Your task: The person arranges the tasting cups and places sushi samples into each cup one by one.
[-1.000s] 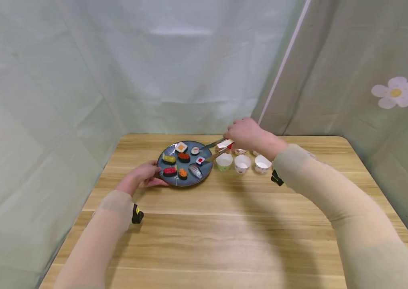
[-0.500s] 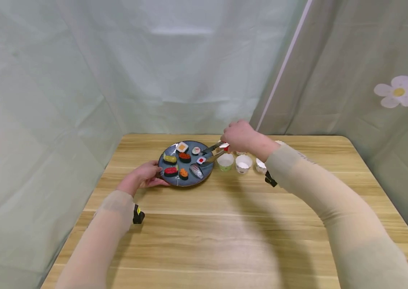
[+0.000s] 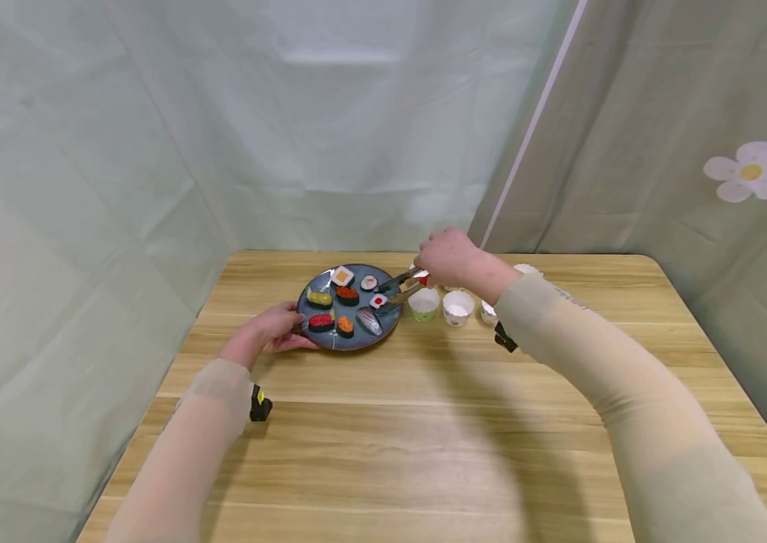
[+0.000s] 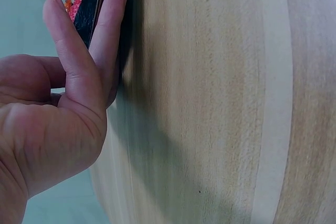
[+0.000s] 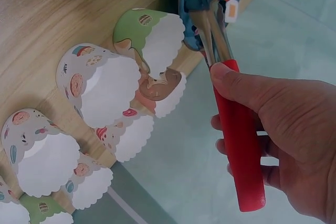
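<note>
A dark blue round plate [image 3: 360, 341] bears several sushi pieces and tilts toward me in the head view. My left hand [image 3: 279, 326] pinches its left rim, with the thumb on top and fingers beneath; the left wrist view has two fingers [image 4: 107, 30] along the plate's edge. My right hand [image 3: 452, 256] grips red-handled tongs [image 5: 240, 135] from above. Their tips reach over the plate's right side, around a small white sushi roll [image 3: 378, 301] with a red centre. Close by lie a round roll [image 3: 369, 283] and a silvery fish sushi [image 3: 369, 322].
Paper baking cups stand in rows right of the plate, among them a green one [image 5: 128, 30] and a white patterned one [image 5: 79, 72]. My right forearm covers some of them in the head view. Curtains [image 3: 356, 151] hang behind the wooden table [image 3: 383, 445].
My right hand has moved slightly left and down, and the tong tips have come closer together about the red-centred roll. My left hand keeps its hold on the plate.
</note>
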`<state>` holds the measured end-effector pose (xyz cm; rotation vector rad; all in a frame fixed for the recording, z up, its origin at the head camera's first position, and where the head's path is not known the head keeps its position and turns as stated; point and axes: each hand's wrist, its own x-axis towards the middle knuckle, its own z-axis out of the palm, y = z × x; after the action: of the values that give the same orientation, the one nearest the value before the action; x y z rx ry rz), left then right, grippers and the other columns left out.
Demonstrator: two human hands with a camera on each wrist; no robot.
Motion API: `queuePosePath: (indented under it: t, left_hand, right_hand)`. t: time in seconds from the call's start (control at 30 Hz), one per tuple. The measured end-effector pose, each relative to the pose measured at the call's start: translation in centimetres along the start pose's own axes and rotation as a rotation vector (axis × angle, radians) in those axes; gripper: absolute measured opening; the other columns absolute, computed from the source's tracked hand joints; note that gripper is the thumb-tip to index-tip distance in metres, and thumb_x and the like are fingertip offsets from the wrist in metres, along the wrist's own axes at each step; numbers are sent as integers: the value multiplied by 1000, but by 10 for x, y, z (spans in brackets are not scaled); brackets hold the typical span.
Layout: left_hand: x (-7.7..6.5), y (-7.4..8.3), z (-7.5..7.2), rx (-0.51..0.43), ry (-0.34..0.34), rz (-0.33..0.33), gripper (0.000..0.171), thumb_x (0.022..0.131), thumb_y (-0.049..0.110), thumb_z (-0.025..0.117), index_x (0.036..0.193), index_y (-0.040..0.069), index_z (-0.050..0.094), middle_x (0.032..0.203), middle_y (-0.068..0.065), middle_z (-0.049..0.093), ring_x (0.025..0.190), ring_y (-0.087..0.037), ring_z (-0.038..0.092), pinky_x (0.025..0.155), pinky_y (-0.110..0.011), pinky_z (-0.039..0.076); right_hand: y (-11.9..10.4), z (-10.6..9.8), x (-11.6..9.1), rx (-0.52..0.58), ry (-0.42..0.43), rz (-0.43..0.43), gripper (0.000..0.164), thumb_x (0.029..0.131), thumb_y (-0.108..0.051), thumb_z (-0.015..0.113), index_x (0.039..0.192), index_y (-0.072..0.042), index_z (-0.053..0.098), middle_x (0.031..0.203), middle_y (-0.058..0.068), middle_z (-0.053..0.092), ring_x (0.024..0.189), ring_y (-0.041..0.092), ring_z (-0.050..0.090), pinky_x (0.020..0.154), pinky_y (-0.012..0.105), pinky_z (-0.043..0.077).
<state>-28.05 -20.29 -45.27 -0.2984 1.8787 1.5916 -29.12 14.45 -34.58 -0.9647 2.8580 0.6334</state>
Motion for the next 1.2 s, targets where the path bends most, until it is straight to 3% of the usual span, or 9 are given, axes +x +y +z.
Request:
queuePosePath:
  t: [0.3, 0.63, 1.03, 1.2]
  left_hand:
    - [1, -2, -1, -5, 4, -2, 59, 113, 16, 32, 165, 16, 4, 121, -26, 57, 75, -24, 76, 64, -25, 61]
    - [1, -2, -1, -4, 2, 4, 58, 113, 14, 31, 165, 15, 6, 119, -24, 58, 76, -24, 76, 65, -25, 61]
    - [0, -2, -1, 16, 7, 11, 57, 113, 14, 30, 165, 14, 6, 116, -26, 61, 75, -24, 76, 64, -24, 61]
    - [2, -3, -1, 19, 7, 15, 57, 113, 15, 31, 165, 14, 7, 115, -25, 61, 74, -24, 76, 65, -25, 61]
  right_hand:
    - [-2, -1, 1, 32, 1, 0, 33, 93, -33, 77, 120, -16, 73, 100, 0, 66, 92, 22, 57, 79, 40, 51]
    - [-5, -4, 2, 35, 24, -6, 15, 91, -26, 75, 104, -18, 74, 96, 0, 67, 91, 23, 60, 76, 42, 54]
    - [-5, -2, 2, 21, 37, -14, 13, 92, -26, 73, 103, -18, 74, 96, -1, 68, 92, 23, 60, 75, 44, 54]
    - [3, -4, -4, 45, 65, -11, 21, 92, -30, 77, 109, -17, 75, 97, 0, 68, 92, 23, 61, 76, 42, 55]
